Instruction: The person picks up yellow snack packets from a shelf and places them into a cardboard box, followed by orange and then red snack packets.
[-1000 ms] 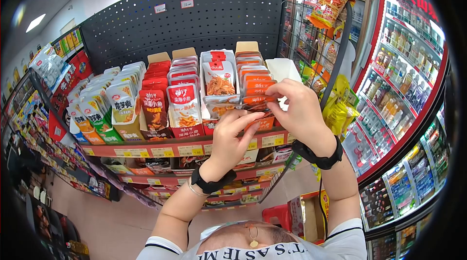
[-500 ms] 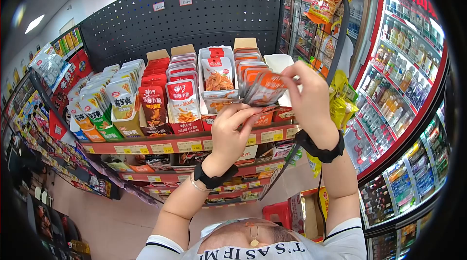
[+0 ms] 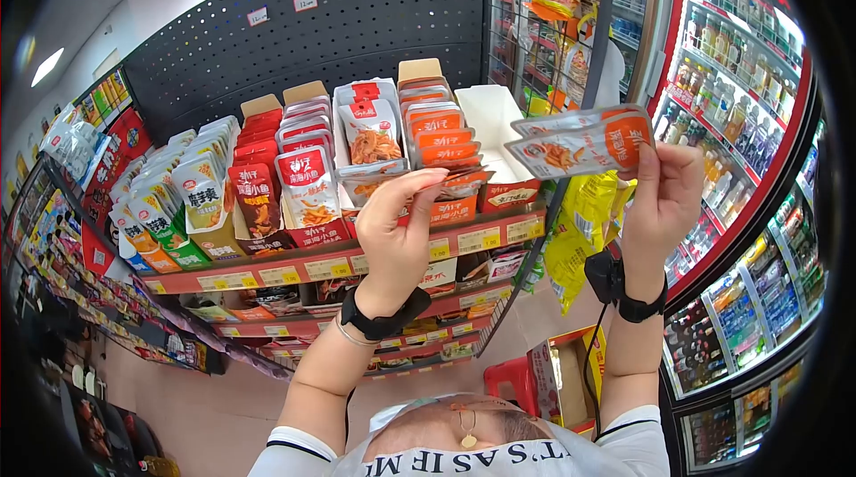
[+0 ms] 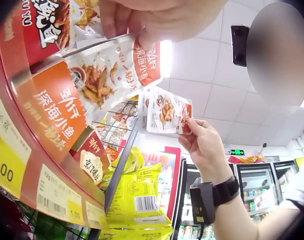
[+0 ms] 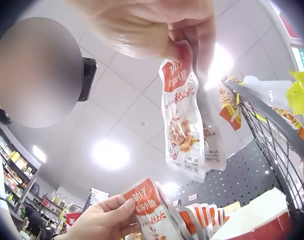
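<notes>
Away from the shelf to the right, my right hand (image 3: 662,209) pinches two orange-and-white dried-fish snack packets (image 3: 584,152) by their orange ends. They overlap and fan slightly apart, hanging down in the right wrist view. My left hand (image 3: 397,227) is at the front of the orange display box (image 3: 455,211). Its thumb and fingers pinch the orange top of a matching packet (image 5: 147,200), which leans out at the box front. Behind it, a row of orange-topped packets (image 3: 437,120) stands in the same box.
An open white box (image 3: 490,111) stands right of the orange one. Boxes of red packets (image 3: 303,183) and white packets (image 3: 209,192) line the shelf leftward. Yellow bags (image 3: 580,227) hang at the rack's right end. A drinks fridge (image 3: 740,147) stands at right.
My right hand has drawn the two packets out of the orange box and carried them right. My left hand has stayed at the box front. The head view has shifted slightly.
</notes>
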